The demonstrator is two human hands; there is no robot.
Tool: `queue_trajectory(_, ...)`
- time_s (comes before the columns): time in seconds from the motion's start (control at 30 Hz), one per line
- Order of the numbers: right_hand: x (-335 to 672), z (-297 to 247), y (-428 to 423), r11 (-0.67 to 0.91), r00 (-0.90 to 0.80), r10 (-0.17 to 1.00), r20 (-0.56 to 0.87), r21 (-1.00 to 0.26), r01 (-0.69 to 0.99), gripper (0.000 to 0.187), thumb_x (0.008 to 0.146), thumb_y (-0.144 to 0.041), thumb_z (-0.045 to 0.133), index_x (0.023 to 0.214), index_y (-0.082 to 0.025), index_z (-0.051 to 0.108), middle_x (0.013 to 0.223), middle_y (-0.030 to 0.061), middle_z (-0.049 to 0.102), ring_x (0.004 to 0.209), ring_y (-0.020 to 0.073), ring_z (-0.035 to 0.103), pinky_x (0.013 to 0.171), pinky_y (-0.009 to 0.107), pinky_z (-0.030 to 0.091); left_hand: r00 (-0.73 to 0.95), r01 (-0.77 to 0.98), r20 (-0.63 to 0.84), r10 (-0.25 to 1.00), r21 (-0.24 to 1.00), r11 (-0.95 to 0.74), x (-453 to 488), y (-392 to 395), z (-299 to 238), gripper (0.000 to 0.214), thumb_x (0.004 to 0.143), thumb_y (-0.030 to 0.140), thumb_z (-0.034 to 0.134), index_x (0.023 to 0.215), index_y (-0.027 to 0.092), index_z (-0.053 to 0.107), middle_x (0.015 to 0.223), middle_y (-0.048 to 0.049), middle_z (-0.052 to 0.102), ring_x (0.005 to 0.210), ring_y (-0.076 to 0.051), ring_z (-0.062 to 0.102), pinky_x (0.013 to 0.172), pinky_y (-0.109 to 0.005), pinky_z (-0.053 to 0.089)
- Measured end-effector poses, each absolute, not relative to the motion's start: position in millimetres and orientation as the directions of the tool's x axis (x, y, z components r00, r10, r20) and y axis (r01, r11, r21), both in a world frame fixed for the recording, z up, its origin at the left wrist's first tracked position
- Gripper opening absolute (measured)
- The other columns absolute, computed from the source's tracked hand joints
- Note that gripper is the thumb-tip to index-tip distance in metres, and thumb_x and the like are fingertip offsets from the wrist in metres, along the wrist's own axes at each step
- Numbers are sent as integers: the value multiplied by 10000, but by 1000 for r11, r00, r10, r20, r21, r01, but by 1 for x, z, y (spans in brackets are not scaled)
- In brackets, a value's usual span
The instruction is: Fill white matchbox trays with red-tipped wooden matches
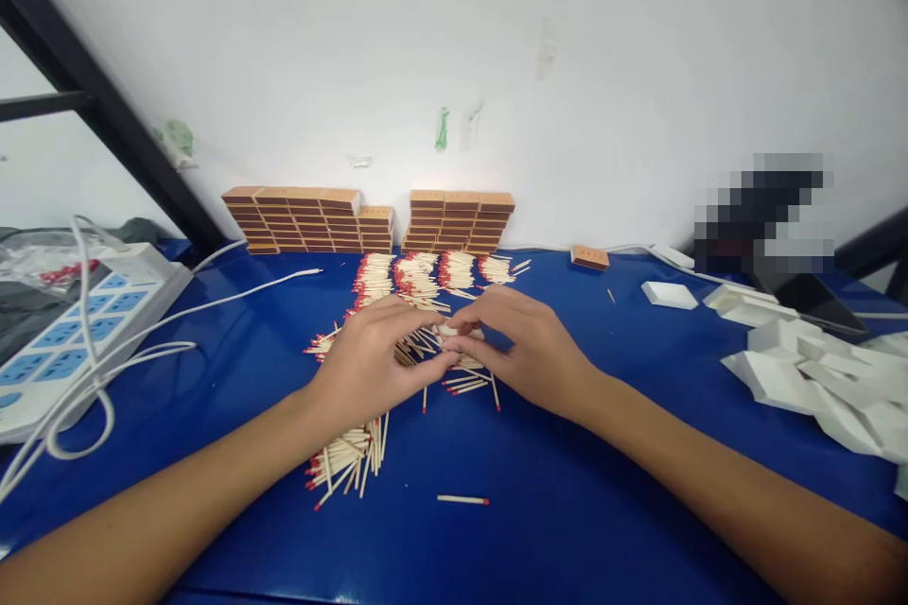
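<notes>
My left hand and my right hand meet at their fingertips over the middle of the blue table. Both are closed in a pinch around a small pale bundle, apparently matches, mostly covered by the fingers. Beneath and around them lie loose red-tipped matches. Rows of matches are laid out just beyond the hands. Another pile of matches rests below my left wrist, and a single match lies near the front.
Stacked matchboxes and a second stack stand against the wall. One matchbox lies apart. White matchbox trays are heaped at right. On the left are a power strip and white cables. A dark blurred object stands back right.
</notes>
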State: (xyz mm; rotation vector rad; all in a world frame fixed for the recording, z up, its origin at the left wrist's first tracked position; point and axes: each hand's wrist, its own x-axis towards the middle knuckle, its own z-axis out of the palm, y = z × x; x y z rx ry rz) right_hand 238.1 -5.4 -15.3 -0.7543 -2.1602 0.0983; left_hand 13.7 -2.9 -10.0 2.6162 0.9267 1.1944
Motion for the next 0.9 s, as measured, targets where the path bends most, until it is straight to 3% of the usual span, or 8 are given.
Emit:
queue_trajectory(0.1, 239, -12, -5, 822, -472, 527, 707, -283, 495, 31, 982, -210, 647, 985, -198, 674, 900, 36, 698, 863, 157, 580, 817, 339, 491, 483, 470, 670, 563, 344, -813, 12, -1, -8, 274, 870, 310, 809, 1105, 185, 743, 995, -20, 786, 906, -153, 714, 854, -311, 579)
queue_trajectory(0.27, 238, -7, -6, 811, -434, 528, 730, -281, 514, 67, 968, -177, 621, 981, -184, 686, 875, 46, 643, 848, 159, 553, 789, 340, 473, 529, 472, 643, 554, 319, -822, 13, 0, -8, 310, 892, 327, 787, 1166, 194, 728, 995, -30, 781, 897, -167, 694, 839, -332, 586)
queue_trajectory(0.4, 238, -13, -7, 803, -512, 588, 626, -375, 464, 84, 989, -232, 621, 973, -183, 688, 920, 49, 618, 883, 156, 556, 788, 320, 478, 584, 460, 595, 552, 318, -829, 13, -1, -9, 315, 908, 298, 756, 1203, 201, 701, 1094, -39, 782, 982, -193, 698, 889, -362, 594)
queue_trajectory(0.57, 238, -13, -8, 777, -558, 627, 543, -391, 493, 131, 1037, -253, 566, 990, -178, 663, 963, 57, 630, 920, 157, 552, 822, 309, 478, 565, 525, 555, 610, 328, -785, 10, -2, -9, 389, 904, 353, 755, 1257, 217, 663, 1148, -49, 766, 1013, -213, 710, 911, -396, 604)
queue_trajectory(0.77, 242, -13, -1, 805, -614, 555, 562, -175, 567, 251, 1070, -248, 480, 956, -147, 679, 941, 83, 632, 889, 168, 532, 819, 317, 468, 556, 542, 581, 594, 289, -789, 9, 2, -8, 372, 918, 373, 742, 1249, 222, 666, 1184, -39, 763, 1067, -208, 723, 960, -389, 596)
queue_trajectory(0.9, 244, -14, 0, 800, -568, 561, 603, -217, 560, 218, 1056, -238, 509, 1014, -135, 697, 929, 72, 620, 885, 159, 544, 796, 304, 460, 547, 528, 597, 587, 298, -795, 9, 4, -7, 326, 917, 379, 748, 1187, 202, 704, 1091, -44, 780, 994, -197, 731, 909, -368, 608)
